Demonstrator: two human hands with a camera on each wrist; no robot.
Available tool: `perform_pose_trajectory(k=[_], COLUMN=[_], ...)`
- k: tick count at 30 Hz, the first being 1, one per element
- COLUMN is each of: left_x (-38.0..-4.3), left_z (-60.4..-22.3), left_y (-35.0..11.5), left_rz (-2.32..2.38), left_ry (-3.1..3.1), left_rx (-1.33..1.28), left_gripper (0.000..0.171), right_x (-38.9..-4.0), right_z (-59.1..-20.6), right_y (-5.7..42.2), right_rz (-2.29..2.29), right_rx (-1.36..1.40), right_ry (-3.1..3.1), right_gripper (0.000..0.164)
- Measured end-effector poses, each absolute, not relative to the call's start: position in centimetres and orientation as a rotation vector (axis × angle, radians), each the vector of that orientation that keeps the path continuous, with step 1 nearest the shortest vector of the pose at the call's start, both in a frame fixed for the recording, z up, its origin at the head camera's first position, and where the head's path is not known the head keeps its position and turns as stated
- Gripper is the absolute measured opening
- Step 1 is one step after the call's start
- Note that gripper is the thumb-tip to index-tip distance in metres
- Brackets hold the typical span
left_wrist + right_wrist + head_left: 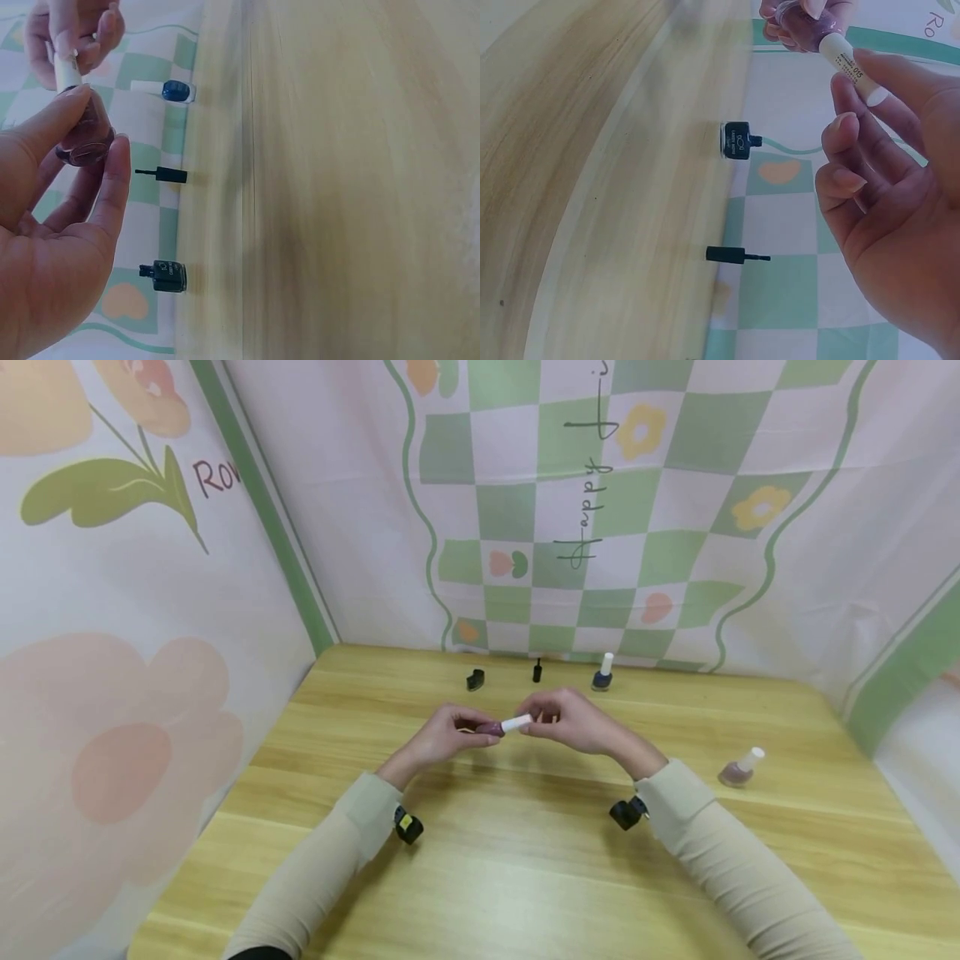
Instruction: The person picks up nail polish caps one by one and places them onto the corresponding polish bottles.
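My left hand (437, 740) holds a plum nail polish bottle (490, 729) by its glass body, between thumb and fingers. At the other end, my right hand (576, 722) pinches the bottle's white cap (853, 69) between thumb and fingertips. Cap and glass are joined, and the bottle lies tilted above the table. Beyond the hands stand an uncapped black nail polish bottle (169, 276) and its black brush cap (726, 255), which stands apart with the brush pointing up. A dark blue nail polish bottle (602, 680) with a white cap is behind the right hand.
A mauve nail polish bottle (737, 772) with a white cap stands on the right of the wooden table (495, 893). Patterned cloth (510, 510) hangs along the table's back edge and left side. A small black camera hangs at each wrist.
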State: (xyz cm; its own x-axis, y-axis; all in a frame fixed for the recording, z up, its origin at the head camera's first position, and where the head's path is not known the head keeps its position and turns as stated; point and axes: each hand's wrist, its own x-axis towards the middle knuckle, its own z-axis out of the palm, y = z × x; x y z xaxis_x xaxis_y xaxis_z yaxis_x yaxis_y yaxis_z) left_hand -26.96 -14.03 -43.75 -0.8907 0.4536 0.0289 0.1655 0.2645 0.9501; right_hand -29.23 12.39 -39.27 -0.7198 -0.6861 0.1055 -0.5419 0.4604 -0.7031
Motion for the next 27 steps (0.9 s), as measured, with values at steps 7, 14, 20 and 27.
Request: perform_pose_trajectory(k=[7, 14, 20, 27], left_x=[-26.9, -26.8, -26.8, -26.7], left_z=[-43.6, -43.6, -44.1, -44.0], left_y=[-14.1, -14.1, -14.1, -14.0], left_rz=[1.663, 1.665, 1.650, 1.645], left_ry=[2.291, 2.288, 2.349, 2.402], left_rx=[0.593, 0.593, 0.596, 0.561], left_gripper=[0.025, 0.024, 0.021, 0.022], right_x=[-29.2, -29.0, -28.8, -28.8], right_z=[-39.4, -39.5, -39.7, -39.8], right_y=[12.4, 12.0, 11.4, 10.6], right_rz=[-1.110, -1.163, -1.226, -1.317], right_rx=[-1.063, -1.015, -0.998, -0.938], right_ry=[2.525, 2.528, 2.544, 2.584], right_gripper=[0.012, 0.015, 0.017, 0.015])
